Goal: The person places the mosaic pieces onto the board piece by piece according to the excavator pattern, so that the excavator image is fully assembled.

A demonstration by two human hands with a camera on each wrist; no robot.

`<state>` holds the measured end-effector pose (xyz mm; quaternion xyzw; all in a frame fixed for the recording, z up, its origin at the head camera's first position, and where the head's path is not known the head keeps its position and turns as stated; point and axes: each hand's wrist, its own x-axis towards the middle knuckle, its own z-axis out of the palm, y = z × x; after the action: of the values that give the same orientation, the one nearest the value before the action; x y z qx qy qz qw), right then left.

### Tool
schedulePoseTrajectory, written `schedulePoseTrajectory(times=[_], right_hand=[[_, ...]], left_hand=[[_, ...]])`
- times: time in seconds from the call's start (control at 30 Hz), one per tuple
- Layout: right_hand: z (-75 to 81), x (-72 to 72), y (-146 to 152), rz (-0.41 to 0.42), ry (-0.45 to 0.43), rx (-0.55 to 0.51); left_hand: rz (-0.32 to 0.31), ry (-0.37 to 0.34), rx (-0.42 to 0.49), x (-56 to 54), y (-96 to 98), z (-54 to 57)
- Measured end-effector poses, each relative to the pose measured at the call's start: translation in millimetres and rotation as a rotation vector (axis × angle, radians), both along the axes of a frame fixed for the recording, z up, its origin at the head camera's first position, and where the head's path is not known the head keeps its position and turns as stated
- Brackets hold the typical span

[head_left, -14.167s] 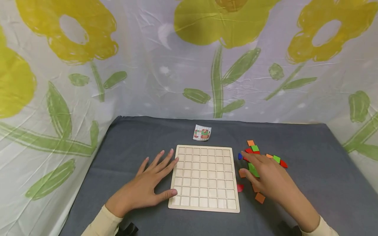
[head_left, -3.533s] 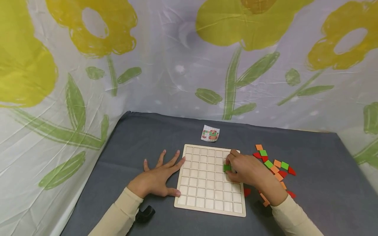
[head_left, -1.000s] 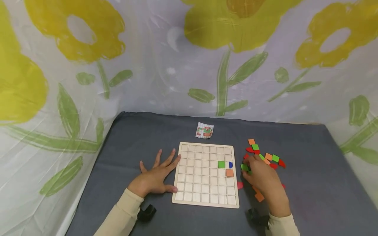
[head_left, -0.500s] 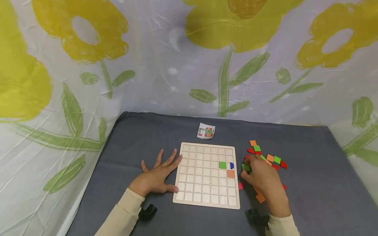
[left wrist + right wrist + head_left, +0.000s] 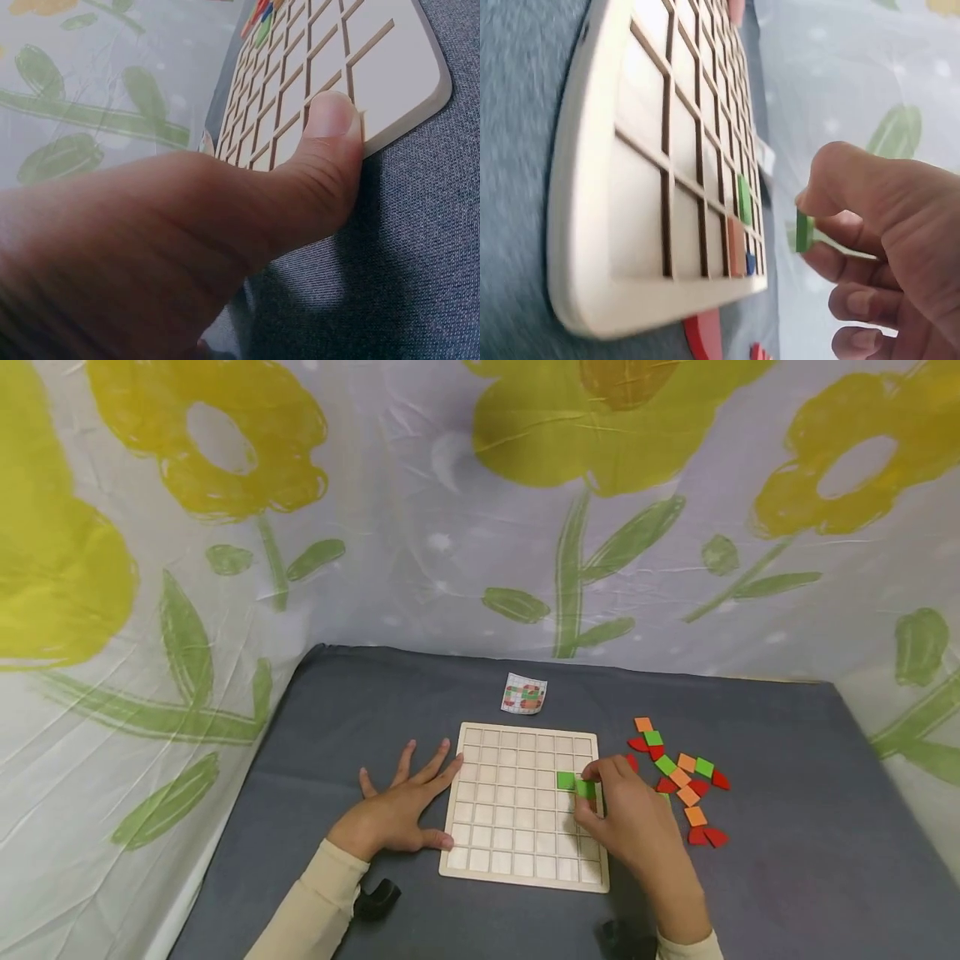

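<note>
In the head view a wooden grid board lies on the dark cloth. My left hand spreads its fingers at the board's left edge; its thumb rests on the rim in the left wrist view. Thumb and fingers of my right hand pinch a green square tile, raised over the board's right side. Three pieces sit in cells there: another green tile, an orange tile and a blue piece. The right hand and its tile mostly cover the blue and orange pieces in the head view.
Right of the board lie scattered orange, green and red pieces, some partly behind the right hand. A small printed card with a coloured grid pattern lies beyond the board. A flowered cloth hangs behind the table.
My right hand has moved left from the loose pieces to over the board, carrying a green tile. Green, blue and orange pieces now sit on the board, bare at first. The left hand stays at the edge.
</note>
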<state>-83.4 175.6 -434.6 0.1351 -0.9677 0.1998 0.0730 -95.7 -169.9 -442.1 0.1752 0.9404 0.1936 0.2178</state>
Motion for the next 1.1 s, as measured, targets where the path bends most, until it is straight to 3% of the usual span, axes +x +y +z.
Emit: schedulePoseTrajectory(times=[0.3, 0.53, 1.1], right_hand=[[-9.3, 6.2, -17, 0.006, -0.002, 0.024], [-16.9, 9.3, -23, -0.005, 0.050, 0.053], [-18.6, 10.4, -29, -0.030, 0.070, 0.072]], left_hand=[[0.009, -0.008, -0.003, -1.1, 0.9, 3.1], [0.010, -0.013, -0.002, -0.3, 0.0, 2.1], [-0.005, -0.009, 0.019, -1.5, -1.3, 0.5]])
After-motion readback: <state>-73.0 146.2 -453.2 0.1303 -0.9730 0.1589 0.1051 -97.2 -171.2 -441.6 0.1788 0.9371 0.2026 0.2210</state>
